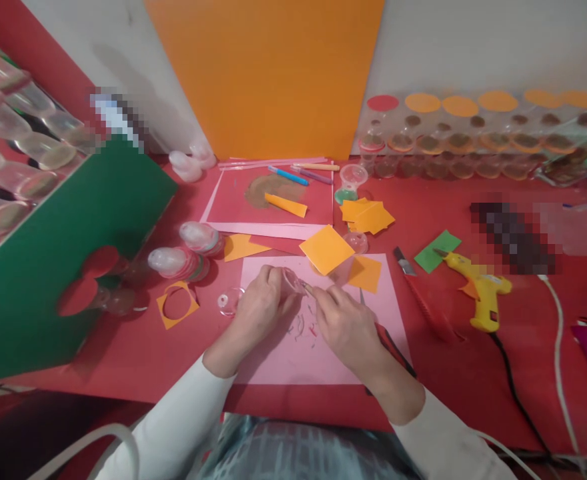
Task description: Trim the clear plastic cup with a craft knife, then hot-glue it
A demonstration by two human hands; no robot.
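Seen from above, a person's two hands work over a pink sheet of paper point(293, 360) lying on a red bench point(448, 373). The left hand point(261, 307), over the sheet's upper left part, is curled closed around a small clear plastic cup point(291, 280), held just above the sheet near its top edge. The right hand point(346, 323), over the sheet's middle right, is closed in a pinch on a thin pointed tool point(307, 289), whose tip touches the cup; what kind of tool it is cannot be told.

An orange paper square point(326, 249) overlaps the sheet's top edge, and a second orange square point(365, 273) lies on its upper right corner. A clear round lid point(229, 301) sits just left of the sheet, with an orange square with a round hole point(177, 304) further left. Right of the sheet lie a craft knife point(403, 261), a green paper piece point(438, 251) and a yellow glue gun point(481, 290).
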